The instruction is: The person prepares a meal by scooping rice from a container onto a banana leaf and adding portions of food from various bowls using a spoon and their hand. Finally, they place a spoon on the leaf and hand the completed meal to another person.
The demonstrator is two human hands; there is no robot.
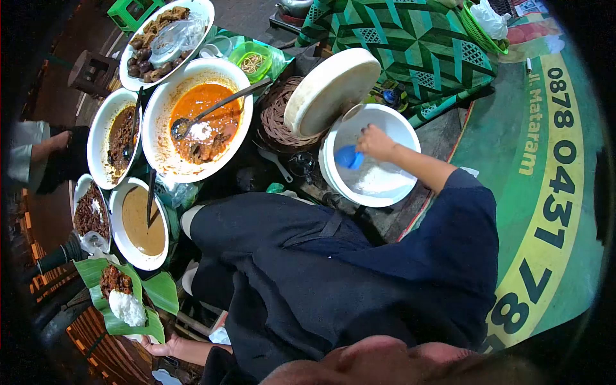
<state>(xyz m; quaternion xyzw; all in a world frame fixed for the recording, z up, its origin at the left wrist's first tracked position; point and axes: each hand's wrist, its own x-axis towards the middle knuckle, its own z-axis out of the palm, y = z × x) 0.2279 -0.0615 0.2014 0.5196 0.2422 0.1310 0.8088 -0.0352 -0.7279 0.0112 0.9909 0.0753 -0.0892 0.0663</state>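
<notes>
My left hand (162, 346), low at the left, grips the near edge of a banana leaf (96, 273) from below. On that leaf lie a mound of white rice (128, 308) and a dark reddish-brown topping (115, 281). My right hand (377, 142) reaches inside a white bucket (410, 131), its fingers closed around a blue scoop (349, 157). White rice (378, 178) shows at the bottom of the bucket. A round off-white lid (333, 86) leans against the bucket's left side, over a brown woven basket (282, 109).
Left of my knees stand a bowl of orange curry (151, 138) with a ladle (224, 102), a bowl of tan sauce (117, 212), and more bowls of dark food. A green container (237, 54) sits behind. A person's hand (61, 141) shows at far left.
</notes>
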